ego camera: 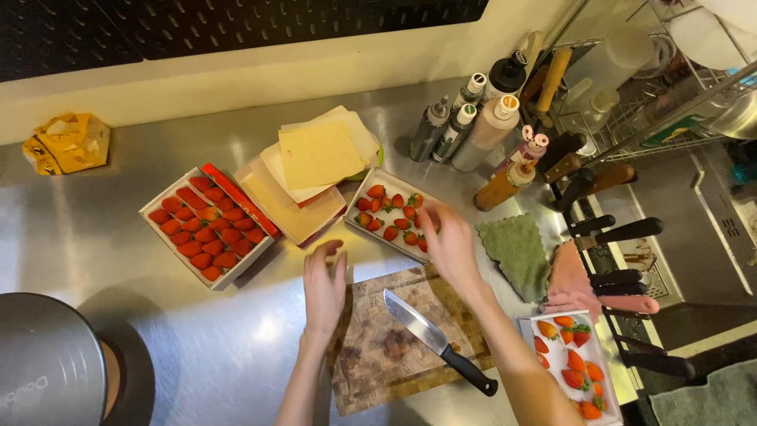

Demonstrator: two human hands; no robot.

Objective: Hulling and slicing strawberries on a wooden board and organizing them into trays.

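Three white trays of strawberries stand on the steel counter [197, 355]. At ten o'clock from the cutting board [386, 339] is the full tray with a red lid [206, 226]; at twelve o'clock the half-full tray [390, 213]; at four o'clock the small tray [572, 363]. The right hand [451, 241] hovers over the half-full tray, fingers loosely spread, holding nothing that I can see. The left hand [325, 284] rests at the left edge of the board, fingers bent and empty. A black-handled knife [438, 341] lies on the board. A crumpled yellow package [67, 143] sits at ten o'clock, far left.
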